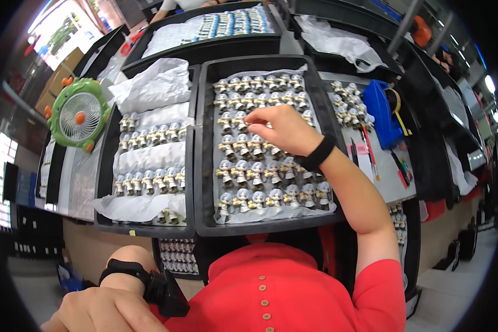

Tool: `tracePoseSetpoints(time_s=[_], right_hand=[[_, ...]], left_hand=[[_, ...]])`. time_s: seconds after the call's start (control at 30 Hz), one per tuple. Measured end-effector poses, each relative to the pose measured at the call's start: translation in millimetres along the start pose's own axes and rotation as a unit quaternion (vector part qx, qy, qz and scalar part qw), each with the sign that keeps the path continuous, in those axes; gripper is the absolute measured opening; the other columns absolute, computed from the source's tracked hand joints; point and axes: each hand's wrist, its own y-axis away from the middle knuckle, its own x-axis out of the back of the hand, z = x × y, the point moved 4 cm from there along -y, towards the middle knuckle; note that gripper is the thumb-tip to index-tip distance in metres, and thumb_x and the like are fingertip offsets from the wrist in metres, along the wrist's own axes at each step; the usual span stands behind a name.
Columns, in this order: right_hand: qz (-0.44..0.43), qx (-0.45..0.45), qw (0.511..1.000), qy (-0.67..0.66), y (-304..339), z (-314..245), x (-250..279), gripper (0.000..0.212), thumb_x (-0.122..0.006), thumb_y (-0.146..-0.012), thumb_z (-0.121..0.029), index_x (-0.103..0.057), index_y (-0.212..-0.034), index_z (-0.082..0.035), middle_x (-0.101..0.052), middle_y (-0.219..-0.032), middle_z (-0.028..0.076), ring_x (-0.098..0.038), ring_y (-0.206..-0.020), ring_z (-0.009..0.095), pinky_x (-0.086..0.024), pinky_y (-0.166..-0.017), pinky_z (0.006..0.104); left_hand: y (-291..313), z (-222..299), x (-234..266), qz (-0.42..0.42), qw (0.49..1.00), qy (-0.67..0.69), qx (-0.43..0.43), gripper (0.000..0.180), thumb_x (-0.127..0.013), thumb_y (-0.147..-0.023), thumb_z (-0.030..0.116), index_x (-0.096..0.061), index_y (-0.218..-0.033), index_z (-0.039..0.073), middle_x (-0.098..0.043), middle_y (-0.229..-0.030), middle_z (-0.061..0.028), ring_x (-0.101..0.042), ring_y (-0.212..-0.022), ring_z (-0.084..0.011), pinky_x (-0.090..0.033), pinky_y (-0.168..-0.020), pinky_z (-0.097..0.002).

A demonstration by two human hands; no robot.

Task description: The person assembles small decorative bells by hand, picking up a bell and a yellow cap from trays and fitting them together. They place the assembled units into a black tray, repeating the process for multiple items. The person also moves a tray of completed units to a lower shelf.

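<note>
My right hand [285, 130] reaches over the black tray [206, 166] in front of me, a black band on its wrist. Its thumb and forefinger curl into a loose pinch beside a small pale-haired figurine [239, 120]; whatever they may hold is hidden. Several rows of similar figurines [258, 199] stand on white paper in this tray, and the hand covers part of the middle rows. My left hand [102, 311] is low at the left, back upward and away from the trays. The lower edge cuts off its fingers. A black strap with a dark device [169, 296] circles that wrist.
Another black tray [106, 177] at left holds figurines between crumpled paper layers. A green fan [80, 119] stands beyond it. On the right are loose figurines [348, 105], a blue bin [379, 113] and a red pen-like tool [369, 146]. More trays [199, 52] are behind, with other people.
</note>
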Motion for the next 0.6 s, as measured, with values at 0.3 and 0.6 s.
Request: tracePoseSetpoints(time_s=[0.3,0.6], right_hand=[[-0.026,-0.013,0.999,-0.038,-2,-2,-12,0.018,-0.061,-0.079,-0.014,-0.064,-0.091,-0.001,-0.066,-0.082,0.016,-0.065,-0.074,0.027,-0.05,-0.068,0.0321],[-0.113,-0.038,0.993,0.018,-11,3,-45,0.029,-0.067,-0.074,-0.017,-0.06,-0.097,-0.001,-0.065,-0.091,0.015,-0.062,-0.087,0.028,-0.049,-0.078,0.0352]], left_hand=[[0,-24,42,0.235,0.952,0.033,-0.194,0.015,-0.051,-0.085,0.004,-0.05,-0.1,0.002,-0.058,-0.077,-0.0062,-0.059,-0.069,-0.0181,-0.048,-0.058,-0.0308],[44,-144,137,0.475,0.872,0.097,0.07,0.023,-0.057,-0.087,0.007,-0.054,-0.109,0.003,-0.056,-0.088,0.0012,-0.052,-0.072,-0.0059,-0.043,-0.069,-0.0189]])
